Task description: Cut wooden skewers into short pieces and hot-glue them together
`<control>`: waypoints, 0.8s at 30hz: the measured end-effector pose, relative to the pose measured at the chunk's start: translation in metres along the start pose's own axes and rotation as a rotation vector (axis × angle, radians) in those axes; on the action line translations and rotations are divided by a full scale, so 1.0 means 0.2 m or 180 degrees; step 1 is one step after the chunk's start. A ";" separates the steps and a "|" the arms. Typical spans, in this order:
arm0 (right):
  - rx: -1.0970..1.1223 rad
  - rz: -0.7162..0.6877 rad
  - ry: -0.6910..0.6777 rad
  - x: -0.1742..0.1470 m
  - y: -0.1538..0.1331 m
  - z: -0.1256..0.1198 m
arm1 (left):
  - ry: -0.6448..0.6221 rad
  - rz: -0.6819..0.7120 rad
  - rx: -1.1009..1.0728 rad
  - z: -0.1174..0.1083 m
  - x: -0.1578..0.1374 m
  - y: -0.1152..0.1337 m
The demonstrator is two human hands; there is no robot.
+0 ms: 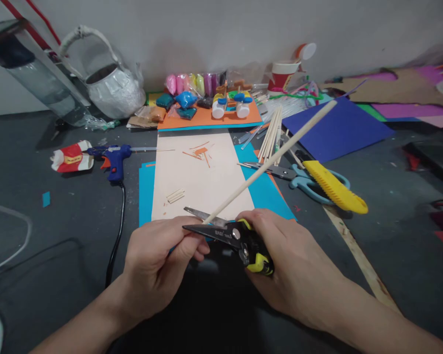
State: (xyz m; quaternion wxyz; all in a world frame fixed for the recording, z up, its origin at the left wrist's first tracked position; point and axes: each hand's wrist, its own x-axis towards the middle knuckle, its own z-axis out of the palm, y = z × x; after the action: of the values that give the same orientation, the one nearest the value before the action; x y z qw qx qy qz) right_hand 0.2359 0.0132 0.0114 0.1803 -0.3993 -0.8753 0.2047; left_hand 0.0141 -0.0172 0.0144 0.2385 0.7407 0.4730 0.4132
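Note:
My left hand (162,260) is closed, pinching the lower end of a long thin wooden stick (269,162) that slants up to the right. Wrapped around the handles of black-and-yellow snips (225,234) is my right hand (291,265). The blades are parted, with the stick's lower end between them, right by my left fingertips. Beyond my hands lies a cream sheet (210,191) over blue sheets. On it are several short cut stick pieces (175,196) and orange paper scraps (201,152).
At left are a blue glue gun (116,160) and a red-white paper cup (72,157). Scissors (280,171), a yellow utility knife (335,187) and several sticks (270,137) lie at right. A small model with white wheels (232,105) stands on orange sheets (206,123) behind.

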 end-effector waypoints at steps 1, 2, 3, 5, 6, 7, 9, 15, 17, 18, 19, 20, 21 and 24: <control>-0.0010 -0.0026 0.0001 0.00 0.00 0.00 | -0.0032 -0.0007 -0.0067 0.00 0.00 0.00; -0.0026 -0.0056 -0.0001 -0.01 0.00 0.00 | -0.0054 -0.0024 -0.0144 0.00 0.00 0.00; -0.0046 -0.0080 0.0006 -0.01 0.00 0.00 | -0.0081 -0.0055 -0.0216 0.00 0.00 0.00; -0.0086 -0.0110 0.0041 -0.02 0.00 0.00 | -0.0100 -0.0157 -0.0304 0.01 0.00 0.00; -0.0110 -0.0099 0.0053 -0.02 0.00 0.00 | -0.0074 -0.0213 -0.0291 0.01 0.00 0.00; -0.0131 -0.0077 0.0058 -0.02 0.00 0.00 | -0.0029 -0.0261 -0.0243 0.02 0.00 0.01; -0.0171 -0.0015 0.0063 -0.02 0.00 0.00 | 0.0122 -0.0297 -0.0073 0.03 0.00 0.01; -0.0152 0.0035 0.0052 -0.01 0.01 0.01 | 0.0216 -0.0090 0.0300 0.04 0.00 0.00; -0.0115 0.0051 0.0044 -0.01 0.01 0.01 | 0.0158 -0.0040 0.0272 0.03 0.00 0.00; -0.0101 0.0060 0.0029 -0.01 0.01 0.01 | 0.0126 -0.0040 0.0245 0.03 0.00 0.00; -0.0089 0.0071 0.0012 0.00 0.01 0.01 | 0.0090 -0.0049 0.0206 0.02 0.00 0.00; -0.0075 0.0076 0.0002 0.00 0.01 0.01 | 0.0076 -0.0053 0.0148 0.02 0.00 0.00; -0.0063 0.0079 -0.0021 0.00 0.01 0.00 | 0.0070 -0.0071 0.0073 0.02 0.00 0.00; -0.0059 0.0085 -0.0057 0.00 0.00 0.00 | -0.0051 -0.0226 -0.0224 0.01 0.01 0.00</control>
State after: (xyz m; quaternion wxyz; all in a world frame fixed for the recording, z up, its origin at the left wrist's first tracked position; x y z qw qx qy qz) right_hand 0.2362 0.0141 0.0111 0.1660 -0.4108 -0.8733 0.2025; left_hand 0.0159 -0.0162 0.0148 0.2827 0.7179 0.4822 0.4149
